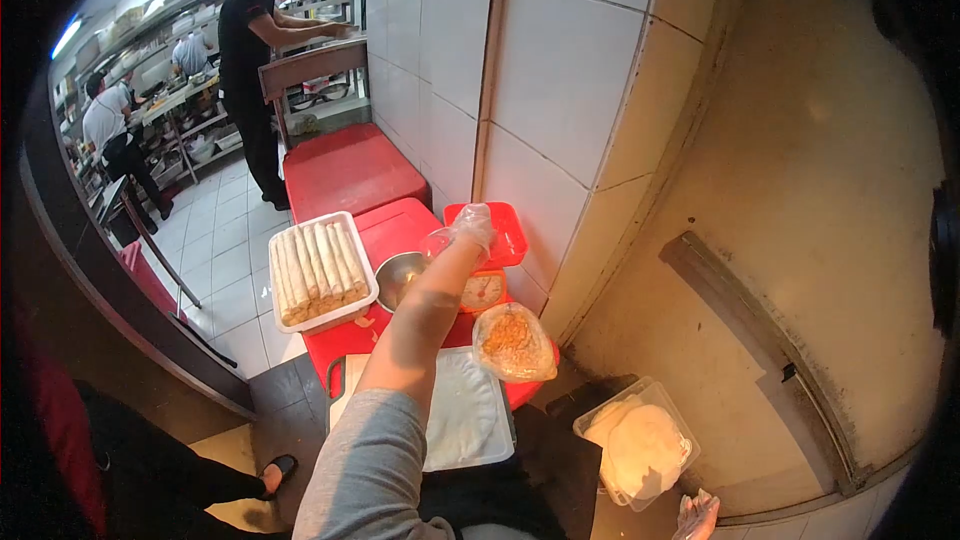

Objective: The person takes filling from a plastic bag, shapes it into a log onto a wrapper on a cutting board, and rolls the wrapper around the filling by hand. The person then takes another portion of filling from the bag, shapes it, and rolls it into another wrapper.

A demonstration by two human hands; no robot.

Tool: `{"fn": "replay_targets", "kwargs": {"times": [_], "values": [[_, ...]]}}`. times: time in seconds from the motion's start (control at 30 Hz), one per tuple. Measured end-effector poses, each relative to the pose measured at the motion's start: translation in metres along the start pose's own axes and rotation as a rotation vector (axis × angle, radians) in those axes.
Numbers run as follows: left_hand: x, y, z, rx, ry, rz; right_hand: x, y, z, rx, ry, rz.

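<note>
My left hand (pixel 474 227), in a clear plastic glove, reaches to the red tray (pixel 508 232) on the orange dial scale (pixel 483 290); its fingers are hard to make out. A metal bowl (pixel 395 278) stands left of the scale. Nearer me are a bag-lined container of orange-and-pale filling (pixel 512 342) and a white tray with a pale sheet (pixel 462 410). My right hand (pixel 697 515), also gloved, is low at the right, beside a clear tub (pixel 681 440) of round pale wrappers (pixel 640 445). Whether it holds anything is unclear.
A white tray of long pale rolls (pixel 318 270) stands on the red table (pixel 385 230). Behind is another red surface (pixel 350 165). A person in black (pixel 245 50) stands at a shelf; others work farther left. A person's leg and shoe (pixel 280 473) show at lower left. A tiled wall (pixel 560 60) borders the table.
</note>
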State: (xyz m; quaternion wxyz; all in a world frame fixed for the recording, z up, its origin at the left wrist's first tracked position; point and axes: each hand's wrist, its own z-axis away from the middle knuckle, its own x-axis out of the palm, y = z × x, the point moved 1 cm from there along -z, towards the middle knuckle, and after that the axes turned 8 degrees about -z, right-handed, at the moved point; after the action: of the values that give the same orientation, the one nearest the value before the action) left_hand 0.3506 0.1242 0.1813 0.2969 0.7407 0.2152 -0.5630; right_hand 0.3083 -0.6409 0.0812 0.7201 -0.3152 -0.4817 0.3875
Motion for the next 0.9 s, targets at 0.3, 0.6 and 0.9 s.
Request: {"fn": "replay_targets", "kwargs": {"times": [0.3,0.6,0.9], "values": [[-0.041,0.008,0.020,0.096,0.130,0.108,0.021,0.003,0.013,-0.058,-0.001,0.052],[-0.046,0.000,0.012,0.053,-0.004,0.367,0.018,0.012,0.007,-0.048,0.039,0.084],[-0.022,-0.022,-0.005,0.219,0.008,-0.087,-0.022,0.031,-0.034,-0.101,-0.007,0.030]]}}
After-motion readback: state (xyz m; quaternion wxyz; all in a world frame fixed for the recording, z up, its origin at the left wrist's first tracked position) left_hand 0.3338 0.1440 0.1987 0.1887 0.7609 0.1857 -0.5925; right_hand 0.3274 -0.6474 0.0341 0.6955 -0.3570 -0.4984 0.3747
